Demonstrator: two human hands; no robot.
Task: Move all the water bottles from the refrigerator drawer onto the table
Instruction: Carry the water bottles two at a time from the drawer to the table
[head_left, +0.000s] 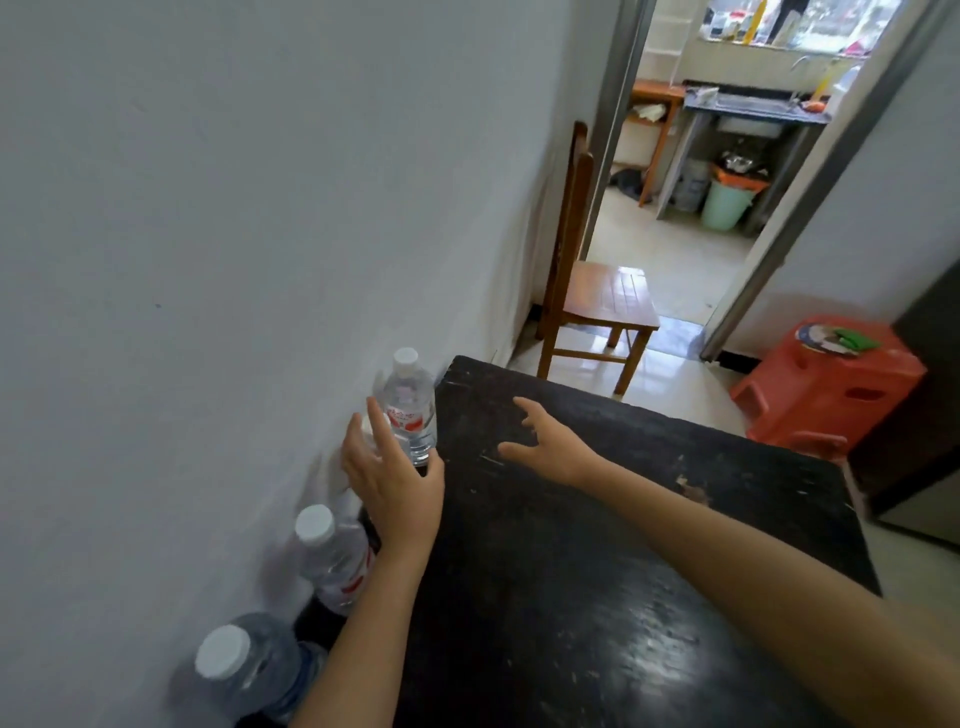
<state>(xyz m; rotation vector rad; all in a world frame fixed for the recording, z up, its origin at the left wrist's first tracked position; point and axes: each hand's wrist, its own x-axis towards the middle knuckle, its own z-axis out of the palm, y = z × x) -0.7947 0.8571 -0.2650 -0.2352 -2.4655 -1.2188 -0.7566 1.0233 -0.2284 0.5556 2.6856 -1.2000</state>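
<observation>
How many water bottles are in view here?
3, all on the table along the wall: far bottle by the left hand, middle bottle, near bottle. The hand may hide another.

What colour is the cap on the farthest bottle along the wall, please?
White: the cap of the farthest bottle, best in the head view.
</observation>
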